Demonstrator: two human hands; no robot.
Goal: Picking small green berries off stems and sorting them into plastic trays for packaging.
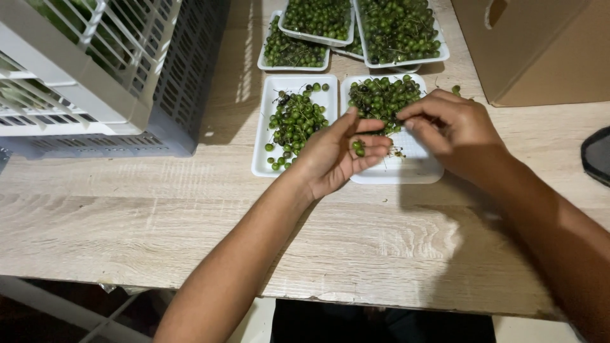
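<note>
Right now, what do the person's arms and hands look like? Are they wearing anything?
Both arms are bare as far as the picture shows: no sleeves, gloves, watch or bracelets. The left hand and right hand show no rings that I can see. The fingernails look short and unpainted.

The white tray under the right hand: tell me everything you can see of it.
The right-hand white tray is a shallow, foam-looking rectangle with rounded corners, lying flat on the wooden table. Small green berries on stems fill its far half; the near part is mostly bare. Both the left hand and right hand are over it.
</note>
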